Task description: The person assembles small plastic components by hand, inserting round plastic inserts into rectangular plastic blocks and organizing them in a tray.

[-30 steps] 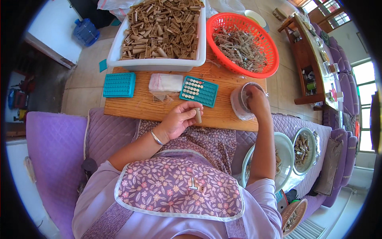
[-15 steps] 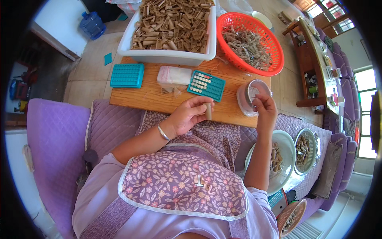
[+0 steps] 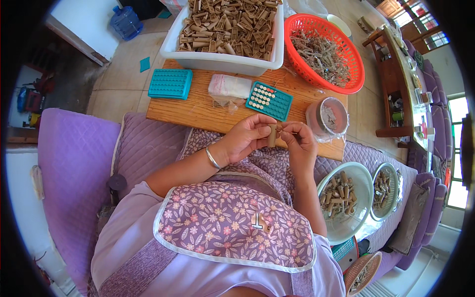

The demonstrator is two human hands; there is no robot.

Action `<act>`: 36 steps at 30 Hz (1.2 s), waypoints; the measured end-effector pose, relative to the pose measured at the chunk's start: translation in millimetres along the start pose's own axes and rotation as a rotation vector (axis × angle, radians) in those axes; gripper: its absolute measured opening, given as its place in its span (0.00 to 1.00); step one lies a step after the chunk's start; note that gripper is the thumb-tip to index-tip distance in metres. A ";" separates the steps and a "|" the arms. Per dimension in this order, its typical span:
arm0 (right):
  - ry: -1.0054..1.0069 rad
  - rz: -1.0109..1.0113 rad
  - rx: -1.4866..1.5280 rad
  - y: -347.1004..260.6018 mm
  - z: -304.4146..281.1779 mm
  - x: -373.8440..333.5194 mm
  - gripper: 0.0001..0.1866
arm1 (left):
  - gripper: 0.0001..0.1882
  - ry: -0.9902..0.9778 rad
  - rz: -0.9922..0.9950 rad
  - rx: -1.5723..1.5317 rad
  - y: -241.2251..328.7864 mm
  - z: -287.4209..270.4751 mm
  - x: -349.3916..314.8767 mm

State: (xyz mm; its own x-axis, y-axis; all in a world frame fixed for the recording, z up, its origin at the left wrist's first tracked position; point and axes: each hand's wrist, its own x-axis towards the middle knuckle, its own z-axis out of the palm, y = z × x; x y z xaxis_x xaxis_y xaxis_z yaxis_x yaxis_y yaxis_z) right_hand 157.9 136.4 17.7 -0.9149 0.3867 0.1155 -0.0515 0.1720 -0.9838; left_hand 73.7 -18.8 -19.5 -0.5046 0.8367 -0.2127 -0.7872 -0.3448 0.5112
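Between thumb and fingers, my left hand (image 3: 248, 136) grips a small tan plastic tube-shaped piece (image 3: 272, 135), held upright over the near edge of the wooden table (image 3: 195, 116). My right hand (image 3: 300, 142) is pinched close against the piece's right side. What its fingertips hold is too small to make out. Beyond my hands lies a teal tray (image 3: 280, 106) with rows of small white round parts on its left half. To the right stands a round container (image 3: 330, 119) wrapped in clear plastic, with small bits inside.
A white bin (image 3: 230, 65) heaped with tan pieces stands at the back, beside a red basket (image 3: 357, 64) of thin metallic parts. A teal tray stack (image 3: 170, 83) and a white packet (image 3: 230, 86) lie on the table. Right of me, a pale green basin (image 3: 365, 198) holds more tan pieces.
My right hand has moved left from the round container to the tan piece in my left hand. The view has shifted slightly.
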 end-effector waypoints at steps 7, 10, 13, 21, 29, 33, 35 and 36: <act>-0.041 -0.057 -0.178 -2.9 1.0 3.2 0.05 | 0.13 0.042 0.060 0.155 -3.4 0.3 0.9; -0.042 -0.047 -0.116 1.0 0.4 4.1 0.05 | 0.13 0.029 0.039 0.107 -1.7 -0.7 0.8; -0.034 -0.078 -0.158 -5.0 -2.6 4.5 0.05 | 0.14 0.047 0.062 0.135 -3.9 -6.9 4.3; -0.084 -0.264 -0.378 -6.5 -0.6 4.7 0.03 | 0.15 0.044 0.028 0.120 -7.0 -4.3 2.1; -0.048 -0.182 -0.272 -3.3 -4.7 6.7 0.06 | 0.14 0.047 0.017 0.076 -2.9 -3.2 2.6; -0.104 -0.252 -0.389 -4.2 -8.8 10.0 0.05 | 0.14 0.051 0.026 0.107 -3.9 -5.3 2.8; -0.132 -0.332 -0.470 -7.1 -10.4 11.5 0.05 | 0.15 0.049 0.026 0.145 -1.9 -3.7 2.4; -0.161 -0.371 -0.514 -10.8 -10.9 12.1 0.05 | 0.16 0.013 0.030 0.143 -1.1 -4.6 2.8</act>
State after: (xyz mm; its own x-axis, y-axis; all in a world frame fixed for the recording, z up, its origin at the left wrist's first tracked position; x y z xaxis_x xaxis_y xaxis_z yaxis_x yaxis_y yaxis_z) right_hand 151.7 149.1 31.2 -0.9240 0.0845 0.3728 -0.2137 0.6944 -0.6871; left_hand 71.5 -18.0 -24.4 -0.5321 0.8214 -0.2056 -0.7139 -0.3047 0.6305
